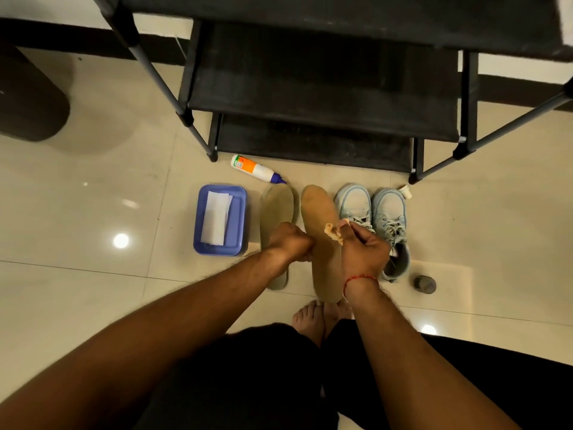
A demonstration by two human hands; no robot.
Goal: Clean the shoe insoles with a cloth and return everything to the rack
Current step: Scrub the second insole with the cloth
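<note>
A thin red thread (361, 278) circles the wrist of my right hand (364, 246), with a loose end hanging toward seven o'clock. My left forearm (186, 305) and right forearm (390, 336) are bare and lightly haired. Black cloth (248, 367) covers my legs at six o'clock, and bare toes (305, 316) show at its twelve.

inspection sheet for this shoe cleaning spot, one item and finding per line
surface: glossy beige tile floor, glare spots
job's things: held insole; second insole flat on the floor beside it; cloth; pale blue sneakers; black shoe rack
clutter: blue tray holding white wipes; bottle lying on its side; small grey object
grippers: left hand grips held insole's edge; right hand pinches cloth at that insole
cables: nothing seen
surroundings: dark rounded object at far left
</note>
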